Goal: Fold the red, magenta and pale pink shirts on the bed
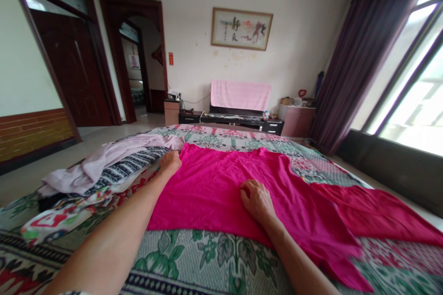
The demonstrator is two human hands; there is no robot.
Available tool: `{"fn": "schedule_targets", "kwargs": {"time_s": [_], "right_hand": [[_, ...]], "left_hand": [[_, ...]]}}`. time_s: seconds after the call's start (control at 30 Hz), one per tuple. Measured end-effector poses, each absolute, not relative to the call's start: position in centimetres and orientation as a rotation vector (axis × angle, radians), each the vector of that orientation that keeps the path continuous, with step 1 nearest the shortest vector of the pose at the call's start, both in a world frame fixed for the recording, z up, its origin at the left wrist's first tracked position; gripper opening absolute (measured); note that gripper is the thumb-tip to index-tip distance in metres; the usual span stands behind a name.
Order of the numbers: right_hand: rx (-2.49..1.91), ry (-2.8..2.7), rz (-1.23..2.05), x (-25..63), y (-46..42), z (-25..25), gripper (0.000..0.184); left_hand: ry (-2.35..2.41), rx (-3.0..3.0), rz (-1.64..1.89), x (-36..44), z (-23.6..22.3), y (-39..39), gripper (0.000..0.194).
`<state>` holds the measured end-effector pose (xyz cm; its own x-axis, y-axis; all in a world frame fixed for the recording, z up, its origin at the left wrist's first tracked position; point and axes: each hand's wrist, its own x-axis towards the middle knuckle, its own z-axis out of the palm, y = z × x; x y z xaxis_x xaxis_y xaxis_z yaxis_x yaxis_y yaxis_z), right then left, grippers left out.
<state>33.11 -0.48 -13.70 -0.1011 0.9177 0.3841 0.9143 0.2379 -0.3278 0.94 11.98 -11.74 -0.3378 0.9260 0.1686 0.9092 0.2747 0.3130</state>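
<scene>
A bright pink garment [221, 179] lies spread flat across a bed with a green and red floral cover [194, 258]. My left hand [169, 162] reaches out to the garment's far left corner and is closed on the cloth edge there. My right hand [256, 199] rests on the middle of the garment with its fingers curled against the cloth. One pink sleeve or panel [377, 214] trails off to the right.
A heap of other clothes [100, 168], pale lilac, striped and patterned, lies on the bed's left side. Beyond the bed stand a low dark cabinet [238, 122] with a pink towel over it, a doorway at left, and curtained windows at right.
</scene>
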Motion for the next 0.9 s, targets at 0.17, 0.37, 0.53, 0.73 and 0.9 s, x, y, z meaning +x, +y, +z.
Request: {"fn": "schedule_targets", "kwargs": {"time_s": [0.17, 0.37, 0.53, 0.73, 0.9], "right_hand": [[-1.672, -1.992, 0.041, 33.1, -0.6, -13.6, 0.020], [-1.654, -1.982, 0.038, 33.1, -0.6, -13.6, 0.019], [-1.650, -1.976, 0.040, 33.1, -0.5, -13.7, 0.018], [-1.666, -1.974, 0.033, 33.0, -0.7, -13.7, 0.019], [-1.677, -1.972, 0.022, 32.9, -0.8, -13.5, 0.020]], "left_hand": [[2.431, 1.842, 0.639, -0.3, -12.4, 12.7, 0.045], [2.388, 1.898, 0.632, -1.4, -12.5, 12.4, 0.046], [2.513, 1.868, 0.531, -0.4, -11.9, 12.0, 0.051], [2.409, 2.128, 0.455, -0.4, -13.0, 12.7, 0.041], [2.472, 2.012, 0.343, -0.5, -12.5, 12.4, 0.042]]}}
